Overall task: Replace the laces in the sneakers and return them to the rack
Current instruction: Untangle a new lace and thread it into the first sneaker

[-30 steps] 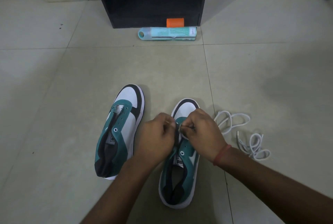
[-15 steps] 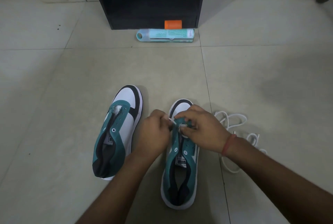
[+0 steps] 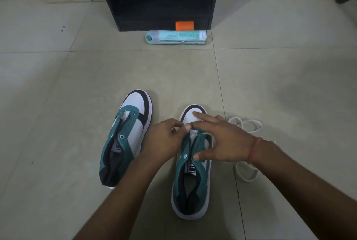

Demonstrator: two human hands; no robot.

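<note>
Head view looks down at two teal, white and black sneakers standing on the tiled floor [image 3: 58,104], toes pointing away from the person. The right sneaker [image 3: 191,172] sits under both hands; the left sneaker [image 3: 125,139] stands just beside it, unlaced and untouched. The left hand [image 3: 164,141] hovers at the inner side of the right sneaker's lower eyelets, its fingers curled with thumb and forefinger pinched together near the front of the tongue; what they pinch is too small to make out, possibly a lace end. The right hand [image 3: 218,139] lies over the sneaker's front with its fingers spread and fairly straight: the forefinger reaches onto the white toe cap and the thumb presses the teal eyelet panel near the tongue label. A red thread band [image 3: 254,150] circles that wrist. The white lace [image 3: 245,125] lies in loose loops on the floor just to the right of the right sneaker, partly hidden behind the right wrist.

Half a second ago the right hand's fingers were curled in a pinch at the eyelets, close against the left hand; now they have opened and spread across the shoe.

Farther off, a black rack [image 3: 162,0] stands against the wall, with a teal bottle [image 3: 176,37] lying on its side in front of it and an orange object [image 3: 184,25] just behind the bottle.
</note>
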